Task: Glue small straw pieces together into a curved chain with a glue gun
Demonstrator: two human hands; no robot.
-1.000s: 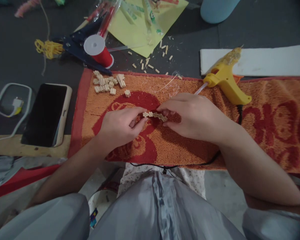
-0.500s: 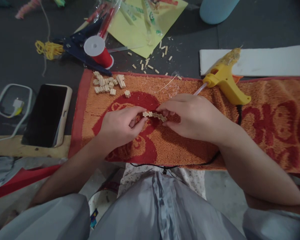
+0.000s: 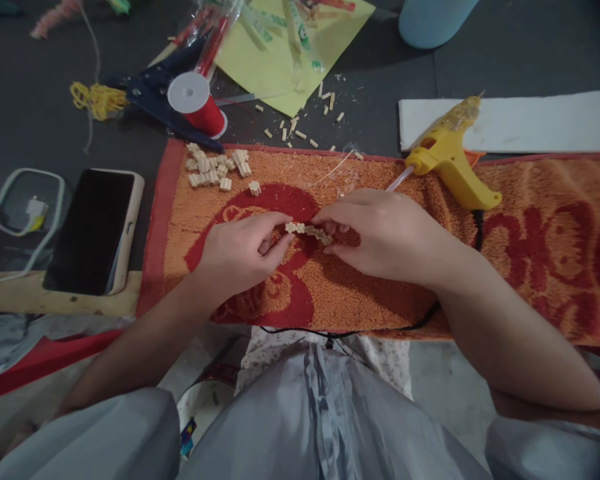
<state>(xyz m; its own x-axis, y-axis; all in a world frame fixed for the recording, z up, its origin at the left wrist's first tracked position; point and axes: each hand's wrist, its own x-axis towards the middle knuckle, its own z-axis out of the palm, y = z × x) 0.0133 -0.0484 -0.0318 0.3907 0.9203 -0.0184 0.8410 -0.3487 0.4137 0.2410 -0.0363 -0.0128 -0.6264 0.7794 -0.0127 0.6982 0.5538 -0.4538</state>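
Note:
A short row of joined pale stick bundles hangs between my two hands, just above an orange and red towel. My left hand is closed, with thumb and fingertips pinching the row's left end. Thumb and index finger of my right hand pinch its right end, which tilts slightly down. Behind my left hand, a pile of similar stick bundles lies on the towel, with one single bundle apart from it. A yellow glue gun rests beyond my right hand, its tip hidden from view.
Loose stick pieces are scattered behind the towel. A red thread spool stands by dark blue pliers. A phone and white cable lie left. A white board and blue container are at back right.
Almost nothing differs. My right fingertips have shifted very slightly at the right end of the row; both hands keep their grip.

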